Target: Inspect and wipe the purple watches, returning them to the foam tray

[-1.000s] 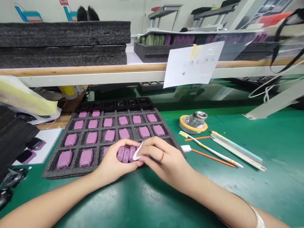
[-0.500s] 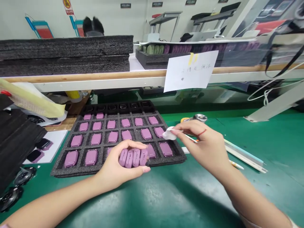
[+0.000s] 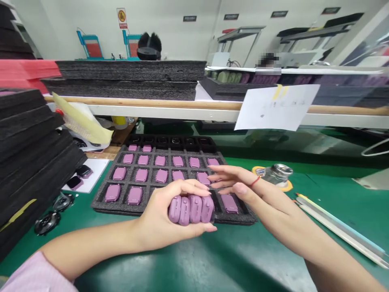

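Note:
My left hand (image 3: 165, 209) is closed round a row of several purple watch cases (image 3: 195, 209), standing on edge side by side, with their narrow sides facing me. To the right of them, my right hand (image 3: 243, 182) is open, fingers stretched towards the row, with nothing visible in it. Under and behind both hands lies a dark foam tray (image 3: 124, 194) whose compartments hold more purple watch cases (image 3: 142, 175). Part of the tray is hidden by my hands.
A glass jar (image 3: 278, 174) with a metal lid stands right, beside a yellow tape roll (image 3: 285, 187) and long thin strips (image 3: 343, 229). Stacked black foam (image 3: 27, 162) rises at left. A white shelf (image 3: 170, 111) with a hanging paper (image 3: 276, 107) crosses behind.
The white swab and wipe have left my right hand, whose pinch has opened. That hand has come closer to the watch cases in my left hand. The view has shifted left.

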`<move>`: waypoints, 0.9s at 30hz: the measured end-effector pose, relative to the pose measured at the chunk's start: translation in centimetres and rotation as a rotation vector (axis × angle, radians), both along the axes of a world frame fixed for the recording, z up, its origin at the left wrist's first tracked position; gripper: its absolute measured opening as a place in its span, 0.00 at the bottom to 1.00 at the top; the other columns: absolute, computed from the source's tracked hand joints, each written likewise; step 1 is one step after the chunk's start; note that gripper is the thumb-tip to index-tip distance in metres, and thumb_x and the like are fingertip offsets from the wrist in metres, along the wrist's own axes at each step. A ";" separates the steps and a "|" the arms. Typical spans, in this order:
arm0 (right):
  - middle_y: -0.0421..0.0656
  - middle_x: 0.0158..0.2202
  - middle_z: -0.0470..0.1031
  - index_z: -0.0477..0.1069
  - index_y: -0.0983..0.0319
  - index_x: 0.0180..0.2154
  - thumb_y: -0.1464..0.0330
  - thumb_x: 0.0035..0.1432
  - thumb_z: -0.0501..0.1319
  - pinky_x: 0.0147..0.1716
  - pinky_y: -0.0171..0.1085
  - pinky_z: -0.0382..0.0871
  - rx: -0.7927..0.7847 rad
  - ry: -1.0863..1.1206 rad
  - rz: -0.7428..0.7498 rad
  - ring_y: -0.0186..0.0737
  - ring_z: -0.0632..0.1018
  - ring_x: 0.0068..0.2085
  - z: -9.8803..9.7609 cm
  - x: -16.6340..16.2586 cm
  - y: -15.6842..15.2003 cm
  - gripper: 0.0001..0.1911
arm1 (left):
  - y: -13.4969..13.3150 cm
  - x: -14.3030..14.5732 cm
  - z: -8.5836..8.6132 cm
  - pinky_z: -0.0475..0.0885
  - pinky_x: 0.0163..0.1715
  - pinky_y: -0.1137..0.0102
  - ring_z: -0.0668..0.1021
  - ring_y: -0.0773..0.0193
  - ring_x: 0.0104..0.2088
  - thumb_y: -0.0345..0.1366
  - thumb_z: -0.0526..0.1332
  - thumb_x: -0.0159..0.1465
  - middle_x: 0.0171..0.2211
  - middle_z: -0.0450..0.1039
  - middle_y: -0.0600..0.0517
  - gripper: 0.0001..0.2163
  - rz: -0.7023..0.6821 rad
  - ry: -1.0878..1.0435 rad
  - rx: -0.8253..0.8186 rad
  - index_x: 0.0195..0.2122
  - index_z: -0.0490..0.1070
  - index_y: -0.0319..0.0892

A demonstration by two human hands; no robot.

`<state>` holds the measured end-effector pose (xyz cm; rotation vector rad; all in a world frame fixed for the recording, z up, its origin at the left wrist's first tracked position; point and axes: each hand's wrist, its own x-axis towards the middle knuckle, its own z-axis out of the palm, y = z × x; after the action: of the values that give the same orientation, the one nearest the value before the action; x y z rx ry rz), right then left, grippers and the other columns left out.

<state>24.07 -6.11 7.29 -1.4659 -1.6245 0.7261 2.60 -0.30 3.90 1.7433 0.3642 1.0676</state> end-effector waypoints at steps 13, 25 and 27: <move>0.51 0.62 0.72 0.59 0.52 0.67 0.37 0.52 0.61 0.55 0.50 0.76 -0.237 0.481 0.366 0.56 0.76 0.60 -2.0 -3.9 2.2 0.48 | 0.7 -1.0 0.6 0.74 0.57 0.69 0.80 0.59 0.53 0.35 0.72 0.60 0.50 0.79 0.46 0.22 0.038 0.058 0.375 0.53 0.69 0.42; 0.52 0.64 0.69 0.63 0.56 0.65 0.38 0.47 0.67 0.59 0.51 0.72 -0.116 0.540 0.189 0.57 0.71 0.65 -2.4 -5.6 2.0 0.49 | 1.5 -1.0 0.6 0.67 0.59 0.62 0.78 0.56 0.53 0.47 0.75 0.55 0.49 0.80 0.48 0.29 0.157 0.147 0.472 0.53 0.68 0.45; 0.53 0.65 0.69 0.62 0.56 0.65 0.41 0.44 0.71 0.60 0.55 0.71 -0.164 0.533 0.183 0.59 0.70 0.65 -2.2 -5.6 2.0 0.53 | 1.9 -0.8 0.3 0.68 0.59 0.63 0.78 0.57 0.53 0.48 0.73 0.57 0.50 0.79 0.48 0.28 0.131 0.114 0.491 0.55 0.67 0.46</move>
<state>18.43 -4.14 5.11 -1.1085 -1.3119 1.2581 1.78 1.63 4.23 2.2473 0.3058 1.2267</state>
